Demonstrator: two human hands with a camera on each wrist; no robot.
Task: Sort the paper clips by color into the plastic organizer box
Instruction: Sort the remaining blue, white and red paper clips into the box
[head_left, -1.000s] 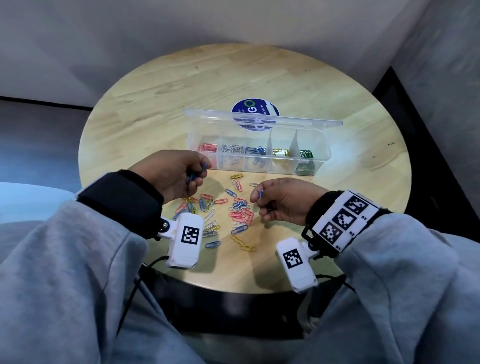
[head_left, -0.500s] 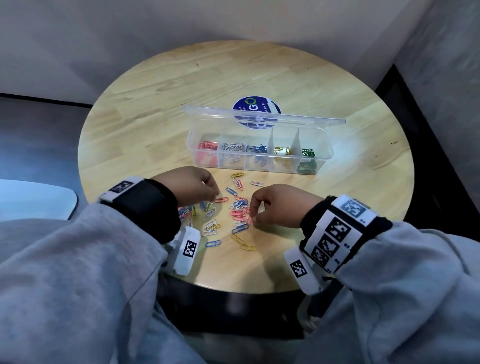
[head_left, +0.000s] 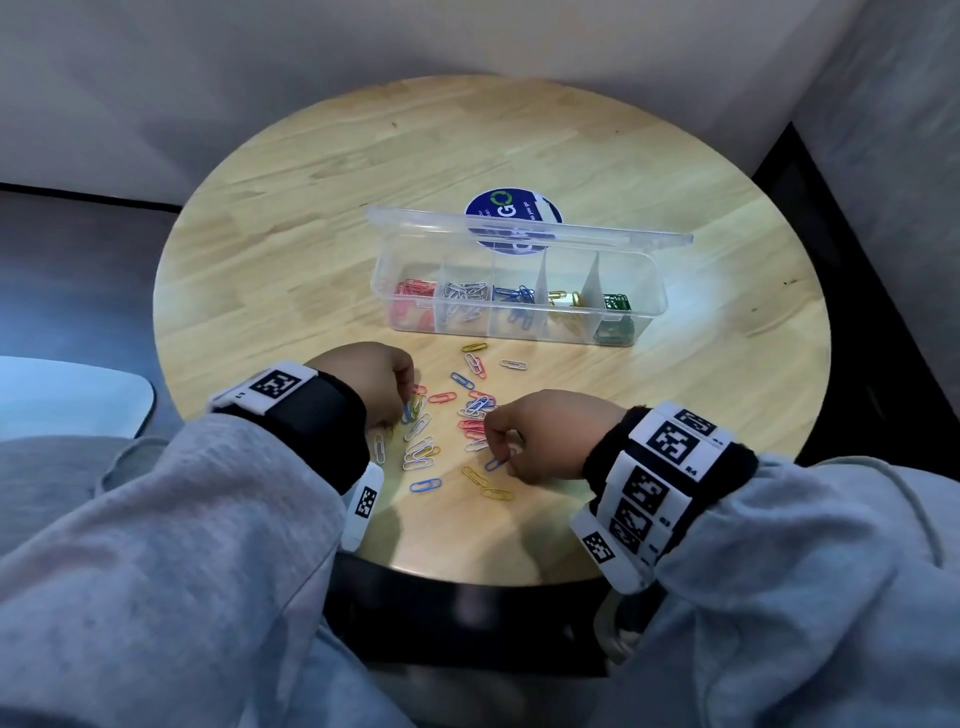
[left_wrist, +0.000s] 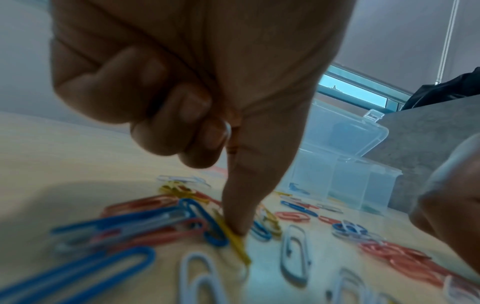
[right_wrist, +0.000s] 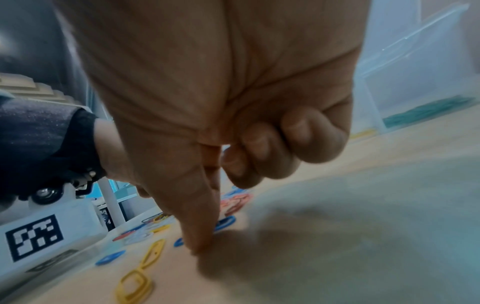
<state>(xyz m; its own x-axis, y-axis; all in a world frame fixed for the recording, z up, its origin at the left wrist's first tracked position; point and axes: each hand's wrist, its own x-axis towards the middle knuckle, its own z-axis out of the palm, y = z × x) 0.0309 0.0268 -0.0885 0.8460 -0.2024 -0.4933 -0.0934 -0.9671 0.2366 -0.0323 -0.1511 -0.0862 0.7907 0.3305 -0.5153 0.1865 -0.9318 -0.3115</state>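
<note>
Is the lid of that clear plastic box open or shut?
Open. The lid stands raised behind the organizer box, leaving its compartments uncovered, with sorted clips visible inside.

Head view looks down; wrist views sit close, sharing the paper clips (head_left: 470, 415)

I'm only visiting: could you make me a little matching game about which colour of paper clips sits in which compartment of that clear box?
Things:
1. red clips
2. white clips
3. blue clips
4. green clips

Places in the organizer box, seen from the person's side:
A. far right compartment
B. middle compartment
C. far left compartment
D. second compartment from the left

Pairs: 1-C, 2-D, 3-B, 4-A
</note>
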